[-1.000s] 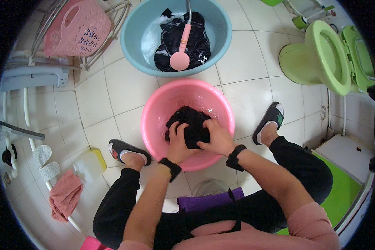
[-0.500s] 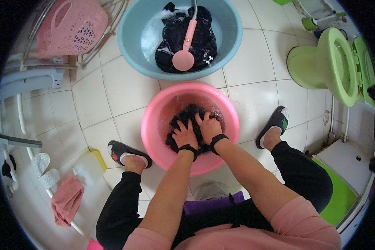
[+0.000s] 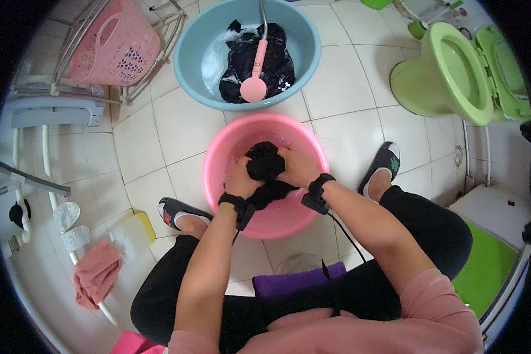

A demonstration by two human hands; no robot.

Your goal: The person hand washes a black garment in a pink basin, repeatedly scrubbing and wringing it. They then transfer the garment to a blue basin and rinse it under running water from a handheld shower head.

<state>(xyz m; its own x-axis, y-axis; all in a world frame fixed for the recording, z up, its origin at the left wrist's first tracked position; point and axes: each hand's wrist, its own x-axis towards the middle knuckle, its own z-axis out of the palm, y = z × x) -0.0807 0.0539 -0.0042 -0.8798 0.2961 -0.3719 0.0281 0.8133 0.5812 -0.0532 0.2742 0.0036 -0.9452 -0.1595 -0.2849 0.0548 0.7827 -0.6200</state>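
A wet, bunched black garment [image 3: 265, 162] is gripped from both sides over the pink basin [image 3: 208, 183] on the floor between my feet. My left hand [image 3: 243, 178] is closed on its left side, and my right hand [image 3: 299, 167] on its right. Part of the cloth hangs below my hands toward the near side of the basin. My fingertips are partly hidden in the folds. Just beyond stands a larger blue basin [image 3: 186, 82] with suds and more black clothing [image 3: 274, 68]. Across that clothing lies a pink shower head [image 3: 254, 89].
At the right is a green toilet [image 3: 454, 68]. A pink basket [image 3: 115, 50] sits on a metal rack at the far left. Nearer on the left are a white jug [image 3: 130, 239] and a pink cloth [image 3: 97, 274] over a pipe. Slippered feet flank the pink basin.
My hands went from spread and pressing on the garment low in the basin to gripping its two sides, with the cloth gathered up into a bundle. The whole view has shifted slightly.
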